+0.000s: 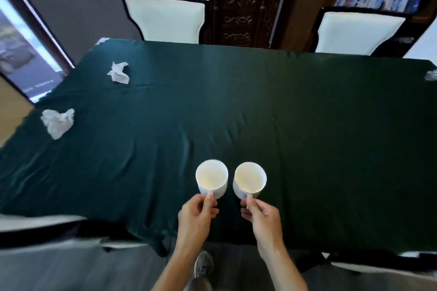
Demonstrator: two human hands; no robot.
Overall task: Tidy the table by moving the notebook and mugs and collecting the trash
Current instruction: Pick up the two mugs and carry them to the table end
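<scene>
The left hand pinches the handle of the left mug; the right hand pinches the right mug, both near the table's near edge. Such thin grips on smooth glazed ceramic could let either mug swing or slip. Crumpled tissues lie by the left edge of the slick green cloth.

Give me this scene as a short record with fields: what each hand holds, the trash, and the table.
left hand: holds the left mug by its handle
right hand: holds the right mug by its handle
mugs: white, upright, side by side, look empty
trash: far tissue and near tissue, both crumpled, at the table's left side
table: covered by a dark green cloth
notebook: not in view
</scene>
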